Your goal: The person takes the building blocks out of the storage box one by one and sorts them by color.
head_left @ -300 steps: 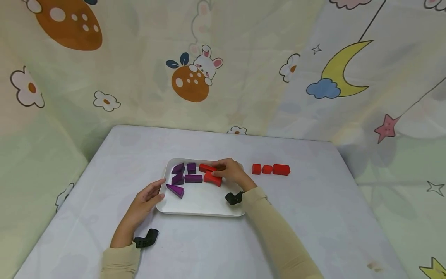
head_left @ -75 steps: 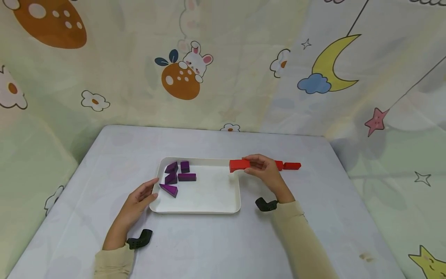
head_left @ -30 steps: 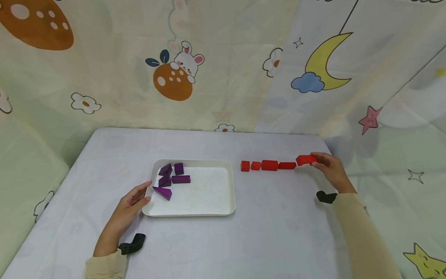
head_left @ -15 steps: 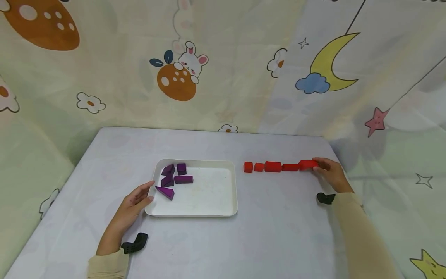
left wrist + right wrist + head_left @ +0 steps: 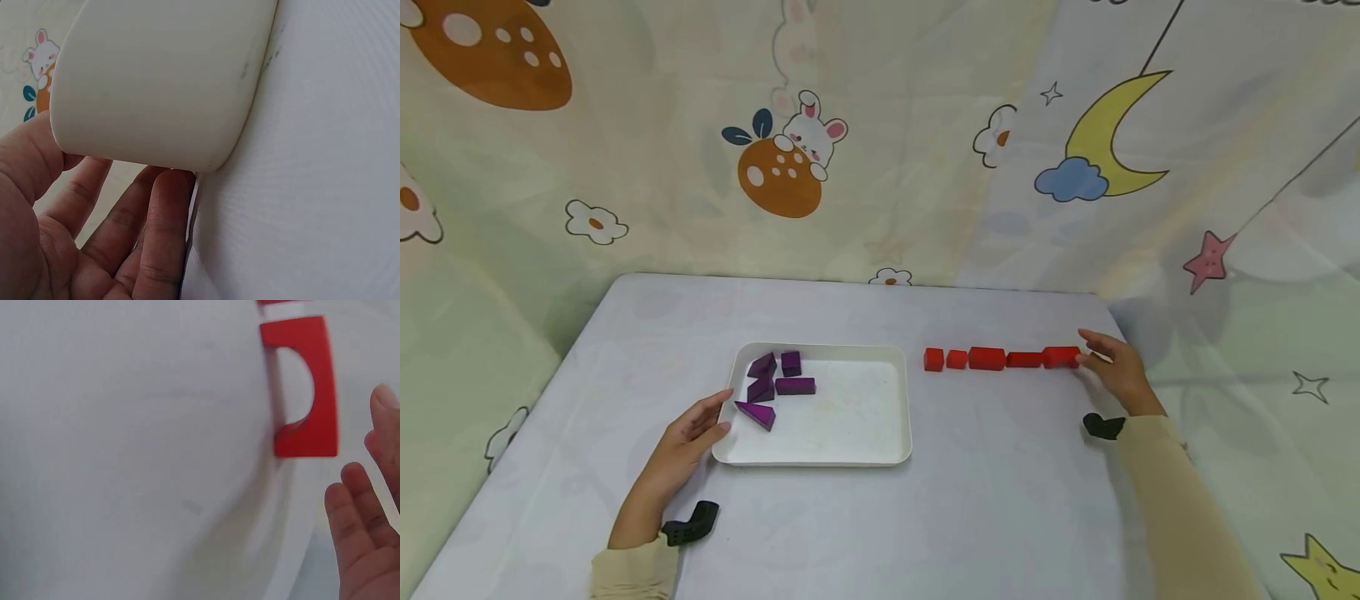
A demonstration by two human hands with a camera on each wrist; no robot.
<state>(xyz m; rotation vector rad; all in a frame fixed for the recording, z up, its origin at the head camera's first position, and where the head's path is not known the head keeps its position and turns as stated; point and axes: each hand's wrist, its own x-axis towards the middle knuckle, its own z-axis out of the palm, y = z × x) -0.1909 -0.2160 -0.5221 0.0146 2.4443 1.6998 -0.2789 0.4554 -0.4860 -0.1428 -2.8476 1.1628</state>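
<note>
The white table (image 5: 1000, 508) has rounded far corners. A pale cloth wall (image 5: 910, 183) encloses its far side and both flanks, printed with a rabbit (image 5: 808, 132), moon (image 5: 1092, 135), stars (image 5: 1208, 262) and flowers (image 5: 597, 222). Lighting is diffuse.

Free passage is being left over the desk (image 5: 970, 500) in front of the row of red blocks (image 5: 987, 358), and a narrow gap is being left between that row and the white tray (image 5: 842, 425). The row's right end is being hemmed in by the right hand (image 5: 1117, 375) just beside it. The tray's right side is being left free, its far left part is being crowded by purple blocks (image 5: 795, 386), and its left rim is being blocked by the left hand (image 5: 677, 443).
</note>
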